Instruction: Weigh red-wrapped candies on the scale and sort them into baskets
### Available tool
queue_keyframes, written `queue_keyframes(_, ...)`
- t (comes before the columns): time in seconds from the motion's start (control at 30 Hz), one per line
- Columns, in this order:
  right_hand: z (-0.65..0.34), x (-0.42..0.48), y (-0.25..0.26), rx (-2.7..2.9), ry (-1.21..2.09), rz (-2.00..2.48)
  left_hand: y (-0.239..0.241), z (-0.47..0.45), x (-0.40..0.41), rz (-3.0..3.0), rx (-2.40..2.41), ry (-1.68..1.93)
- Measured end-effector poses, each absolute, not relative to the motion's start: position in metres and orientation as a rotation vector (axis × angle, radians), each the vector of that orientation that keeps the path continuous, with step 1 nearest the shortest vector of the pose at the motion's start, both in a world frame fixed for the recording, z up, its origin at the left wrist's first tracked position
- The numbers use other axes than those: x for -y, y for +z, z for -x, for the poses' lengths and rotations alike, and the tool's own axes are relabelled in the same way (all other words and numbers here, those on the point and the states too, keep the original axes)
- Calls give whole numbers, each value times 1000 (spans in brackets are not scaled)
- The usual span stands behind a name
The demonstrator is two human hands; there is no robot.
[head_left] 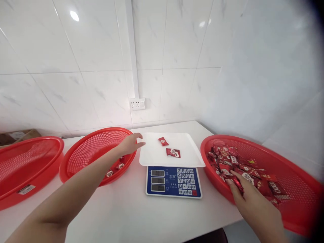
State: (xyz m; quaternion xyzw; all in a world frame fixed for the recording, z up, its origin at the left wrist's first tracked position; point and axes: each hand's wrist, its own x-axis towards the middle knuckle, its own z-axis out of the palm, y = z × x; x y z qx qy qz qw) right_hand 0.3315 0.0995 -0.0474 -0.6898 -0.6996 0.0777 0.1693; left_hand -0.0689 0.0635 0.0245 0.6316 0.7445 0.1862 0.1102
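Left hand (129, 143) — grip parted, empty — by the white tray (152, 157); right hand (250, 199) among red packets (225, 157), grip unclear.

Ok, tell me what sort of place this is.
Probably a small indoor weighing or packing corner, though nothing confirms the business. A digital scale stands on a white table by a tiled wall, and beside it a red basket holds many wrapped packets.
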Motion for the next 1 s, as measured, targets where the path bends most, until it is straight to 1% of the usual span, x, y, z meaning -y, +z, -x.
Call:
queue_keyframes(0.13, -331, -99, -46, 2002, 195, 1939, 6, 17, -102, -2021, -1984, 445)
queue_keyframes(0.27, -330, -97, -44, 1985, 215, 1951, -13, -18, -132, -2024, -1975, 317)
queue_keyframes(0.47, -329, -96, -40, 1989, 234, 1999, -14, -36, -148, -2154, -1907, 246)
queue_keyframes(0.6, -327, -95, -40, 1985, 225, 1980, -12, -46, -140, -2262, -1876, 255)
queue_keyframes(0.83, -329, -97, -44, 1956, 201, 1942, -24, -59, -131, -2399, -1904, 303)
queue_keyframes(1.0, -331, -97, -45, 1979, 208, 1947, -6, -33, -125, -2361, -1992, 483)
